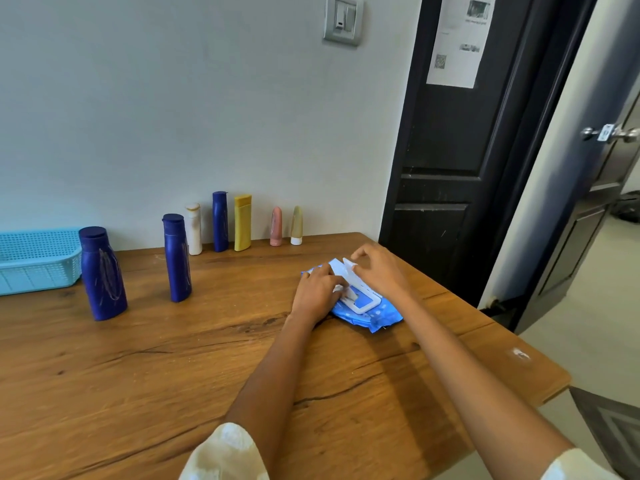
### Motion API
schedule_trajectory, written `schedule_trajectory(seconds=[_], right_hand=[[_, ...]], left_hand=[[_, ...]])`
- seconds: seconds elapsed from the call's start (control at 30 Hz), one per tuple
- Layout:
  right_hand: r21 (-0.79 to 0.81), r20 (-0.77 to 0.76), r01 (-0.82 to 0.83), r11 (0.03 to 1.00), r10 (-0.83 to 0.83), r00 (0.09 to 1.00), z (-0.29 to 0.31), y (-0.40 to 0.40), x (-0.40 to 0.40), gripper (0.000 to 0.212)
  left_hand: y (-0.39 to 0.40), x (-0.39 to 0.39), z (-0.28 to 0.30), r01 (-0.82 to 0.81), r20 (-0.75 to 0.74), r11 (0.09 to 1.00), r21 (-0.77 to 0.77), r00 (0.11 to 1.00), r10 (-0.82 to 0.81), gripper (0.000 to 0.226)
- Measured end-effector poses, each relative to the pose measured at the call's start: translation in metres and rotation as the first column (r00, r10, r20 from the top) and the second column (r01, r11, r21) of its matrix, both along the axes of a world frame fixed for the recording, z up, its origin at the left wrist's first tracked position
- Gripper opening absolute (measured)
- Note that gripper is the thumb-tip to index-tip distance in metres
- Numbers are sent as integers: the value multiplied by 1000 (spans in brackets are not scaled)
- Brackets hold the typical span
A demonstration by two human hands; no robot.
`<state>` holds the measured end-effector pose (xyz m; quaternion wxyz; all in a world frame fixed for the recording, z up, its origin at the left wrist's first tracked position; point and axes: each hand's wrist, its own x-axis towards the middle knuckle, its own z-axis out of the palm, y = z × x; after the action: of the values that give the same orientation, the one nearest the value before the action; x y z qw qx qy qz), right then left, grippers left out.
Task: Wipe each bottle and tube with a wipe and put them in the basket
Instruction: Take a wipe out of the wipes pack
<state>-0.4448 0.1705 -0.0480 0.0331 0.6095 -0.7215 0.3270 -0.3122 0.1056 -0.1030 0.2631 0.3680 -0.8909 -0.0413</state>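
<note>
A blue pack of wipes (377,315) lies on the wooden table (173,375) with its white lid flipped up. My left hand (317,294) rests on the pack and pinches a white wipe (337,289) at the opening. My right hand (375,270) holds the raised lid (348,271) with curled fingers. Two large dark blue bottles (102,273) (177,258) stand at the left. Along the wall stand a white bottle (194,228), a slim blue bottle (220,221), a yellow bottle (242,222), a pink tube (276,226) and an olive tube (296,225). The light blue basket (34,261) sits at the far left.
The table's right edge runs diagonally by a dark door frame (450,168), with an open doorway beyond. A light switch (343,20) is on the wall above the bottles.
</note>
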Motion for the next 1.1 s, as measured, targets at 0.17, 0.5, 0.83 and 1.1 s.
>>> schedule_trajectory(seconds=[0.17, 0.5, 0.83, 1.1], right_hand=[[-284, -367, -53, 957, -57, 929, -16, 27, 13, 6], [64, -338, 114, 991, -86, 937, -45, 28, 22, 22], [-353, -185, 79, 932, -152, 971, -41, 22, 16, 30], [-69, -198, 53, 996, -66, 978, -52, 15, 19, 23]], left_hand=[[1, 0, 3, 41, -115, 998, 57, 993, -35, 16], [-3, 7, 1, 150, -600, 863, 483, 774, 201, 11], [-13, 14, -2, 312, -784, 785, 535, 529, 324, 3], [-19, 13, -5, 230, -778, 786, 574, 452, 436, 10]])
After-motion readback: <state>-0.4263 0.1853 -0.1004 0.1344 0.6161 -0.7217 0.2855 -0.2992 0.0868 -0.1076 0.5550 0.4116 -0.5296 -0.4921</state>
